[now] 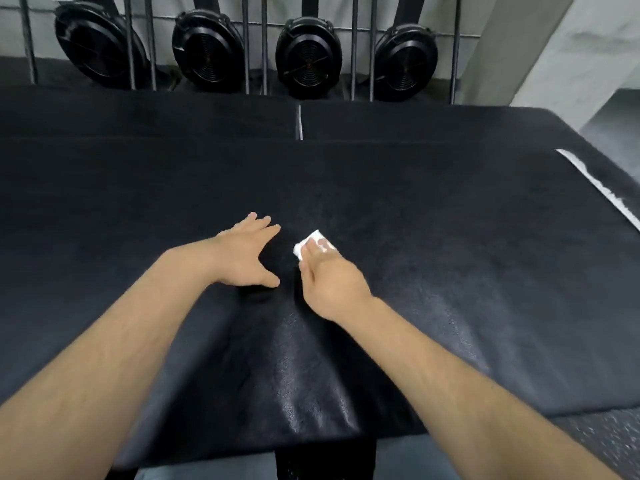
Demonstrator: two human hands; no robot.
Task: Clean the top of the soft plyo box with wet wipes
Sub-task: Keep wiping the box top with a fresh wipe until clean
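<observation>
Soft plyo box (450, 237) spanning my view beneath both hands, my left hand (247, 252) spread flat on its black top, white wet wipe (308, 242) just right of it, pressed down under the straight fingers of my right hand (329, 282)

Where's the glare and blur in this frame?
Head view: overhead light leaves a glare streak on the box top between the forearms. The right hand and wipe look slightly motion-blurred, and wide-angle distortion bends the box's right edge.
</observation>
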